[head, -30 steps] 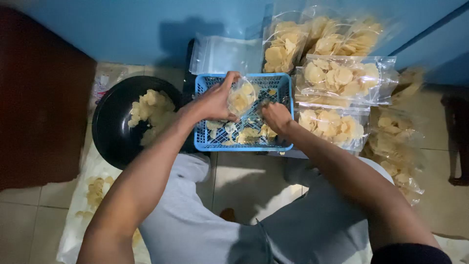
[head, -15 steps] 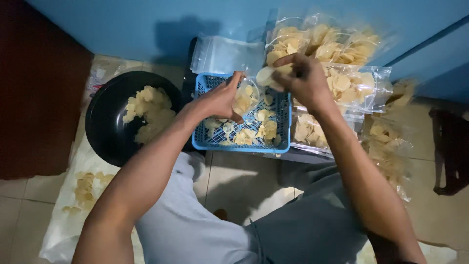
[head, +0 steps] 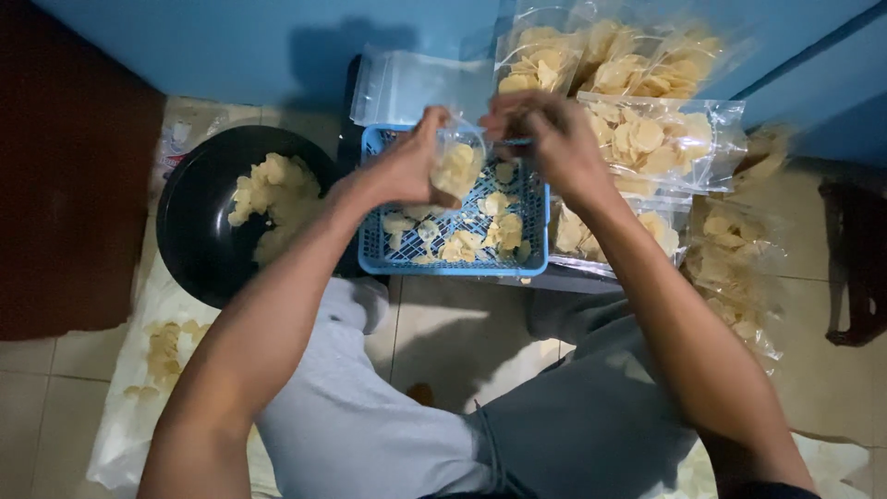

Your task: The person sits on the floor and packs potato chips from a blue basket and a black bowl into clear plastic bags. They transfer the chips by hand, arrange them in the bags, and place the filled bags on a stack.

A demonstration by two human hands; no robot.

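Note:
My left hand [head: 407, 171] holds a small clear plastic bag [head: 457, 166] partly filled with pale round crackers, raised over a blue plastic basket [head: 370, 254]. My right hand [head: 545, 134] is at the bag's open top, fingers pinched together there; whether it still holds crackers is hidden. Loose crackers [head: 480, 231] lie scattered in the basket below both hands.
A black pan [head: 199, 245] with a heap of crackers sits left of the basket. Filled clear bags of crackers [head: 647, 139] pile up at the right against a blue wall. Empty clear bags [head: 407, 88] lie behind the basket. More crackers rest on a white sheet [head: 162, 351] at lower left.
My right hand went from the basket up to the right, then came back to the mouth of the bag. My left hand lifted the bag a little higher.

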